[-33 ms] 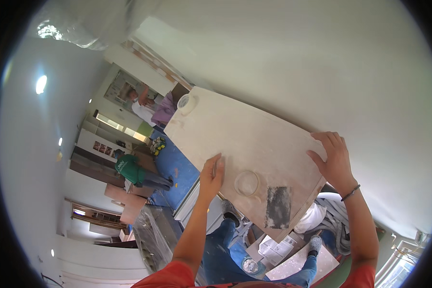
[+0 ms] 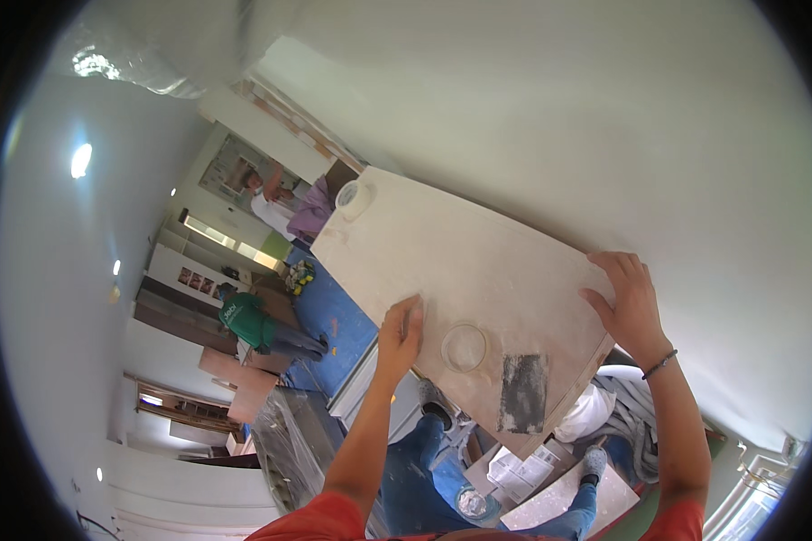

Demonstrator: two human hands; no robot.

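A long pale, dusty board (image 2: 505, 279) lies in front of me along the wall. My left hand (image 2: 400, 334) rests at its left edge, fingers stretched and loosely bent, with nothing visible in them. At the right edge, beside the wall, my right hand (image 2: 624, 293) touches the board with thumb and fingers spread. Between the hands lies a clear ring (image 2: 465, 347), which looks like a roll of tape. A dark, worn rectangular pad (image 2: 523, 392) sits near the board's closest end. Another whitish roll of tape (image 2: 352, 200) is at the far end.
Below are a plastic tub (image 2: 471, 501), papers (image 2: 519, 469), a white bag (image 2: 588, 415) and grey coiled hose (image 2: 632, 415). Plastic-wrapped panels (image 2: 298, 437) stand left. One person in green (image 2: 246, 322) bends beyond the blue floor covering (image 2: 334, 307); another in white (image 2: 271, 212) is farther off.
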